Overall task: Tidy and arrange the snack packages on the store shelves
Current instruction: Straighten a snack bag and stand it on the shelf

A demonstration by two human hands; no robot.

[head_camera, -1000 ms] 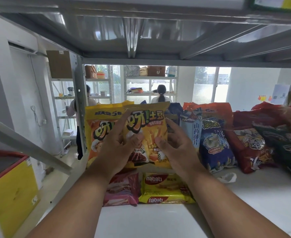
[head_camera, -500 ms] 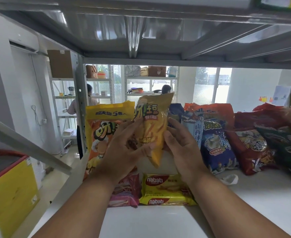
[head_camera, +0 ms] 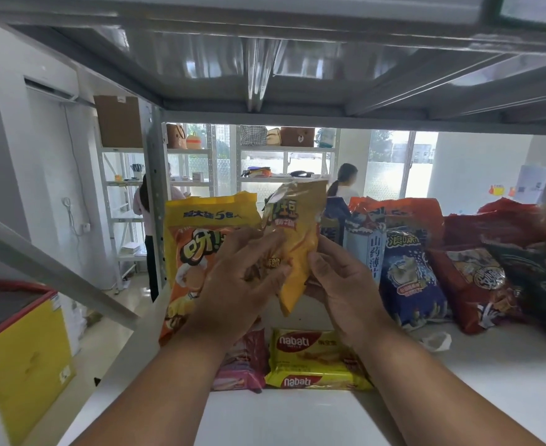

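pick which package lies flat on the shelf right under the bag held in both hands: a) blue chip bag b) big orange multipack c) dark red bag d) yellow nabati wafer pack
D: the yellow nabati wafer pack lies flat on the shelf, below the yellow chip bag that the left hand and right hand hold.

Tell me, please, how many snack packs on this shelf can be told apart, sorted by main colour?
Yellow: 3 – held bag, big bag, Nabati pack
Pink: 1 – wafer pack
Blue: 2 – tall carton, chip bag
Red or orange: 3 –
Dark: 1 –
Total: 10; more may be hidden behind.
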